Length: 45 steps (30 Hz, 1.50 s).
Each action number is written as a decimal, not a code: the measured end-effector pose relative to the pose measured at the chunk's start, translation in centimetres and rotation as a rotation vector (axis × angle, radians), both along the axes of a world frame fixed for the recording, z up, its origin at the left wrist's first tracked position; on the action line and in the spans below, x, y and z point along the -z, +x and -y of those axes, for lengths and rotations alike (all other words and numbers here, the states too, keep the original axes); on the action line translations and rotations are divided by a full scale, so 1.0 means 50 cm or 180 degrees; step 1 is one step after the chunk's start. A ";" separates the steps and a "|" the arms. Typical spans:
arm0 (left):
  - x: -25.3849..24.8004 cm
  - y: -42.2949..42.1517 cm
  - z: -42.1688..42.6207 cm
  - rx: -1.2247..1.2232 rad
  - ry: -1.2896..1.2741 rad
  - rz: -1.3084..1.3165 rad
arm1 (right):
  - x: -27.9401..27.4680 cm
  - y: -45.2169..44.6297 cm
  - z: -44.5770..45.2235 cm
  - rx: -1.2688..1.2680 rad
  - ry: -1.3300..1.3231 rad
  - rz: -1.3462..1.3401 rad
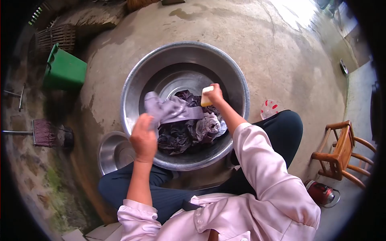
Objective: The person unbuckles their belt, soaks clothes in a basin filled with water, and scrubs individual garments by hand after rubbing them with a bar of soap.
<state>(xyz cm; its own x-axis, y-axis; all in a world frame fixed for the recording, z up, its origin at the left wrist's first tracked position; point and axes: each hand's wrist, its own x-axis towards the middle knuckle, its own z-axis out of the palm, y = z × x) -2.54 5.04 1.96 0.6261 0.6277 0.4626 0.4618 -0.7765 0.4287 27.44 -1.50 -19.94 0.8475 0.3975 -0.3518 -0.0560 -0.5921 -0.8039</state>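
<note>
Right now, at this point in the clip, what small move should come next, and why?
Probably bring the white-and-yellow block, perhaps soap, onto the lavender cloth. The right hand grips the block close to that cloth, while the left hand holds the cloth's near end over the metal basin.
</note>
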 end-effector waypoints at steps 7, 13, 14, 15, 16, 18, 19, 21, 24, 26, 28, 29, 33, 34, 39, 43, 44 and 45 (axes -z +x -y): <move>0.159 -0.046 0.093 0.1550 -0.0458 -0.2360 | -0.064 -0.015 -0.038 -0.0495 0.0875 0.0387; 0.172 -0.037 0.078 0.0711 -0.0670 -0.2892 | -0.108 -0.305 -0.042 -0.3158 0.0510 0.1083; 0.173 -0.038 0.069 0.0492 -0.0671 -0.2865 | -0.122 -0.347 -0.022 -0.3758 0.0462 0.1219; 0.166 -0.043 0.060 0.0429 -0.0714 -0.2923 | -0.103 -0.370 -0.001 -0.3965 0.0476 0.1511; 0.168 -0.049 0.055 0.0402 -0.0771 -0.2916 | -0.081 -0.380 0.009 -0.4166 0.0492 0.1805; 0.172 -0.060 0.042 0.0335 -0.0868 -0.2901 | -0.032 -0.338 0.029 -0.3983 -0.0086 0.1980; 0.160 -0.054 0.043 0.0176 -0.0890 -0.2931 | -0.018 -0.309 0.012 -0.3957 -0.0513 0.1827; 0.162 -0.059 0.031 0.0068 -0.0879 -0.2915 | 0.012 -0.253 0.014 -0.3325 -0.0386 0.2809; 0.162 -0.065 0.013 -0.0175 -0.0866 -0.2859 | 0.014 -0.151 0.006 -0.2166 -0.0724 0.1822; 0.176 -0.069 0.009 -0.0312 -0.0819 -0.2721 | -0.007 -0.125 0.003 -0.2010 -0.0810 0.1484; 0.191 -0.066 0.000 -0.0446 -0.1034 -0.2848 | -0.044 -0.156 -0.010 -0.2005 -0.0629 0.1051; 0.198 -0.065 -0.003 -0.0530 -0.1094 -0.2911 | -0.049 -0.191 -0.019 -0.1881 -0.0352 0.0711; 0.198 -0.055 -0.016 -0.0789 -0.1407 -0.3047 | -0.080 -0.370 -0.012 -0.2896 0.0265 0.0335; 0.196 -0.052 -0.018 -0.0856 -0.1488 -0.3066 | -0.104 -0.395 0.002 -0.3149 0.0216 0.0589; 0.188 -0.060 -0.033 -0.0958 -0.1794 -0.3179 | 0.032 -0.303 0.048 -0.2924 0.0171 0.1893; 0.216 -0.071 -0.038 -0.1157 -0.1836 -0.3259 | 0.026 -0.201 0.013 -0.2285 -0.0590 0.2020; 0.219 -0.072 -0.044 -0.1273 -0.2016 -0.3112 | 0.016 -0.172 0.009 -0.2121 -0.0863 0.1562; 0.221 -0.071 -0.050 -0.1388 -0.2190 -0.2964 | 0.015 -0.148 0.014 -0.1948 -0.0827 0.1585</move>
<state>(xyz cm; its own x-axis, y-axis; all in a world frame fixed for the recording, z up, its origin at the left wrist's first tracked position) -6.10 7.53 -9.08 0.2177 0.8025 -0.5555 0.9728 -0.2247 0.0566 20.04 -2.20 -20.67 0.5886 0.7967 -0.1370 0.6625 -0.5725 -0.4830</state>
